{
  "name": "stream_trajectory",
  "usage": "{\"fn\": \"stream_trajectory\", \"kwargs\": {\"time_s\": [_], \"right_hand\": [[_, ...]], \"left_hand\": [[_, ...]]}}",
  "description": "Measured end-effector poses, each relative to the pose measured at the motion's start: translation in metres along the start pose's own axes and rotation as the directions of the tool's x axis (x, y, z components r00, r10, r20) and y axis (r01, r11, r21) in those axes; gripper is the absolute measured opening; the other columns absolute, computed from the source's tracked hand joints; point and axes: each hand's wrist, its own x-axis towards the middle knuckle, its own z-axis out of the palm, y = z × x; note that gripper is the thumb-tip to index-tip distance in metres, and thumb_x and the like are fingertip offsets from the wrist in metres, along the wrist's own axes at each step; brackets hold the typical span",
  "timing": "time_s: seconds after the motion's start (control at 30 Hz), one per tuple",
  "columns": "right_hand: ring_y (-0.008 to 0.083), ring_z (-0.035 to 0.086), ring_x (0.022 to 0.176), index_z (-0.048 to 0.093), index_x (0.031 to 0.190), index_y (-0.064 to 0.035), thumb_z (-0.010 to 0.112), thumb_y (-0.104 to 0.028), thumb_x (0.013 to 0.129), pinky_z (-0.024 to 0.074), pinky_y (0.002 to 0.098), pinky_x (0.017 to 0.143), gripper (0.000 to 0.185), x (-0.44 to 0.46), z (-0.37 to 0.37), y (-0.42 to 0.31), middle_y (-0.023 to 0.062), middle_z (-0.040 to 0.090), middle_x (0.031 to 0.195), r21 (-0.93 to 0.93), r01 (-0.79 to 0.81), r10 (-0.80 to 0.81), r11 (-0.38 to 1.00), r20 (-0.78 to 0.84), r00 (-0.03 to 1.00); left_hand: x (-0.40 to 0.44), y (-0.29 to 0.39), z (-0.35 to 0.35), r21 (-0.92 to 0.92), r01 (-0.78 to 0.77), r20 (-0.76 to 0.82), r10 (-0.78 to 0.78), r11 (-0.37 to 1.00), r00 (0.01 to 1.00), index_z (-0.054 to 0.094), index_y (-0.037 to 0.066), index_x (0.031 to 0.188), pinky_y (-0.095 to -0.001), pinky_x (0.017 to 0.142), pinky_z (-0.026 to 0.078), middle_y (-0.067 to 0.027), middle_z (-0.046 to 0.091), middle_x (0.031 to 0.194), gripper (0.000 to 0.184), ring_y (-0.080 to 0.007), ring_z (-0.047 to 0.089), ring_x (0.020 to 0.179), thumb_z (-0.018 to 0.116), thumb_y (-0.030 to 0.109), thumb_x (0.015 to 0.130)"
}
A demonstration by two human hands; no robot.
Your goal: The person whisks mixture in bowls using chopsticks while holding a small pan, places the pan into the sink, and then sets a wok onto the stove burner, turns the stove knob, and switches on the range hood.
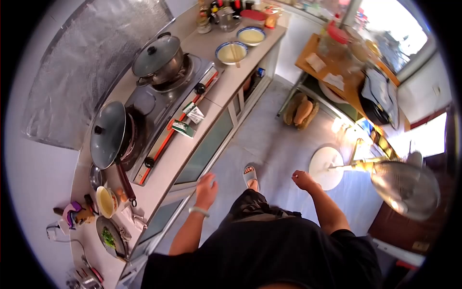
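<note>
My left hand [206, 191], with a pale bracelet at its wrist, hangs beside the counter front. Its fingers are loosely apart and hold nothing. Out over the floor to the right is my right hand [303, 180], fingers curled in with nothing visible in them. Nearest my left hand on the counter are two small green-and-white packets [183, 128] at the stove's front edge. The gas stove [166, 137] carries a lidded wok [109, 137] with a long handle and a lidded steel pot [158, 60]. Both glass lids are on.
Two blue-rimmed bowls [232, 53] of pale liquid stand at the counter's far end, chopsticks across one. Chopped greens [109, 238] lie on a round board near a yellow bowl [106, 201]. A standing fan [405, 189] with a round base [326, 168] and a wooden table [313, 58] are right.
</note>
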Motion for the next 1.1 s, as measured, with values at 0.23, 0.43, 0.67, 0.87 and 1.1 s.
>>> {"fn": "stream_trajectory", "kwargs": {"time_s": [0.23, 0.43, 0.67, 0.87, 1.1], "right_hand": [[0.0362, 0.062, 0.091, 0.064, 0.091, -0.0029, 0.052, -0.029, 0.085, 0.0496, 0.0461, 0.079, 0.029, 0.123, -0.021, -0.015, 0.0188, 0.065, 0.095, -0.117, 0.152, -0.129, 0.981, 0.186, 0.974], [0.0365, 0.061, 0.091, 0.065, 0.094, -0.0068, 0.052, -0.029, 0.083, 0.0486, 0.0447, 0.081, 0.028, 0.249, -0.044, -0.021, 0.0183, 0.065, 0.096, -0.075, 0.135, -0.115, 0.988, 0.220, 0.969], [0.0337, 0.061, 0.080, 0.059, 0.078, -0.0066, 0.051, -0.028, 0.084, 0.0491, 0.0426, 0.068, 0.024, 0.446, -0.033, -0.009, 0.0142, 0.064, 0.083, 0.001, 0.274, -0.274, 0.962, 0.030, 0.961], [0.0338, 0.063, 0.081, 0.062, 0.087, -0.0054, 0.050, -0.026, 0.083, 0.0486, 0.0423, 0.070, 0.023, 0.623, -0.052, -0.065, 0.0154, 0.065, 0.079, 0.676, -0.228, 0.157, 0.701, 0.165, 0.974], [0.0366, 0.062, 0.084, 0.061, 0.095, -0.0053, 0.053, -0.026, 0.083, 0.0487, 0.0410, 0.074, 0.025, 0.704, -0.103, -0.122, 0.0168, 0.066, 0.090, 0.465, 0.000, 0.071, 0.885, -0.137, 0.988]], "left_hand": [[0.202, 0.058, 0.040, 0.109, -0.067, 0.042, 0.063, 0.992, 0.997, 0.053, 0.006, 0.117, -0.0478, 0.102, 0.030, -0.0159, 0.044, 0.129, 0.041, -0.0340, 0.041, 0.121, 0.061, 0.012, 0.077], [0.306, 0.056, 0.092, 0.262, 0.015, 0.029, -0.024, 0.965, 0.999, 0.035, -0.001, 0.133, -0.0483, 0.111, 0.016, -0.0212, 0.031, 0.141, 0.061, -0.0368, 0.024, 0.134, 0.059, 0.017, 0.079], [0.402, 0.045, 0.128, 0.439, -0.021, 0.094, -0.022, 0.898, 0.995, 0.023, -0.006, 0.139, -0.0469, 0.113, 0.012, -0.0240, 0.024, 0.145, 0.078, -0.0372, 0.018, 0.138, 0.061, 0.029, 0.080], [0.442, 0.048, 0.131, 0.469, -0.009, 0.138, -0.063, 0.883, 0.988, 0.027, -0.004, 0.137, -0.0488, 0.110, 0.019, -0.0255, 0.027, 0.142, 0.080, -0.0393, 0.025, 0.133, 0.064, 0.035, 0.079], [0.448, 0.042, 0.135, 0.482, -0.010, 0.156, -0.074, 0.876, 0.985, 0.027, -0.003, 0.137, -0.0551, 0.105, 0.025, -0.0265, 0.029, 0.139, 0.086, -0.0425, 0.029, 0.129, 0.068, 0.040, 0.075]]}}
